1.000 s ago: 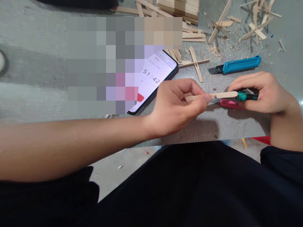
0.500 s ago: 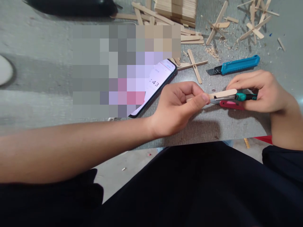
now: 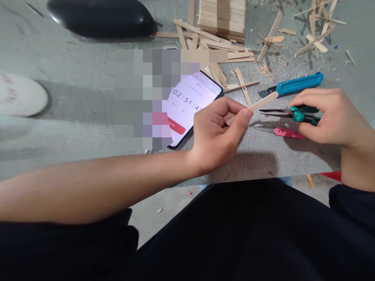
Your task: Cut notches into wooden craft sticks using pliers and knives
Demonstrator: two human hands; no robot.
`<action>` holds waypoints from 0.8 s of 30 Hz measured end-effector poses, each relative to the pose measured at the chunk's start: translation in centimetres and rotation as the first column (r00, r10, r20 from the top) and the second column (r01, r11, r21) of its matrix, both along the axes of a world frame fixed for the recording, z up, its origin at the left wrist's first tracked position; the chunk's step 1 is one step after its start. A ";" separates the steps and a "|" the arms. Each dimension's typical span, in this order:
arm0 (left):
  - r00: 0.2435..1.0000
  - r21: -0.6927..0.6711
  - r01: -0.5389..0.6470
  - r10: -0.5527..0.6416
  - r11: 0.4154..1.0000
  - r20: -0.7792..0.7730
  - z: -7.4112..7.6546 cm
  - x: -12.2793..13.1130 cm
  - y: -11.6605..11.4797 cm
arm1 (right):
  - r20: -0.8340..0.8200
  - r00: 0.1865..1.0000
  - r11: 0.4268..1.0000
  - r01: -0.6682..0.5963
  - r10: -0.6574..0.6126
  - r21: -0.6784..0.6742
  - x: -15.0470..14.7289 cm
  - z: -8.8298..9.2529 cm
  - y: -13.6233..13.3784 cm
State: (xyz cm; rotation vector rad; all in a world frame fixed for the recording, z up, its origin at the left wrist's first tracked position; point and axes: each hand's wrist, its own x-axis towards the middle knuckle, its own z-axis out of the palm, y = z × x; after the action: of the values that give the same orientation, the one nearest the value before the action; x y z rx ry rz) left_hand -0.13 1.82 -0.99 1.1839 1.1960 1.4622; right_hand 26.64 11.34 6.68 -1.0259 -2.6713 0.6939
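Observation:
My left hand (image 3: 219, 134) pinches one end of a pale wooden craft stick (image 3: 260, 102) between thumb and fingers; the stick slants up to the right above the grey table (image 3: 73, 97). My right hand (image 3: 331, 115) is closed round the green handles of a pair of thin-nosed pliers (image 3: 288, 113), whose jaws point left, just below the stick's free end and apart from it. A pink-handled knife (image 3: 281, 132) lies on the table under the pliers.
A blue utility knife (image 3: 294, 84) lies behind the hands. A phone (image 3: 191, 102) showing a timer lies left of my left hand. Stacked and loose sticks (image 3: 222, 15), glued stick crosses (image 3: 315, 37) and shavings lie at the back. A black object (image 3: 102, 17) sits far left.
The stick has come away from the pliers and tilted up to the right in my left hand. The pliers' jaws are now free of it. The view shifted slightly.

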 end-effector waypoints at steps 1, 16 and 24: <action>0.999 0.007 -0.032 0.032 0.999 -0.028 -0.1 0.0 0.0 | 0.009 1.000 0.999 0.019 -0.020 0.039 0.0 0.2 -0.4; 0.971 0.112 -0.097 0.119 0.989 -0.209 -0.6 -0.1 -0.5 | 0.108 0.968 0.927 0.181 -0.227 0.327 -1.4 1.0 -5.4; 0.960 0.143 -0.123 0.154 0.982 -0.234 -1.0 -0.1 -0.3 | 0.239 0.934 0.901 0.153 -0.267 0.406 -1.9 1.8 -6.3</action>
State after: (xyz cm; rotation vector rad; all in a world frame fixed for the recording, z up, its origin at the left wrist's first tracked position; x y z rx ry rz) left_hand -0.27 1.49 -2.02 1.4241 1.3928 1.5485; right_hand 24.70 5.00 8.46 -1.3583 -2.7083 -0.0328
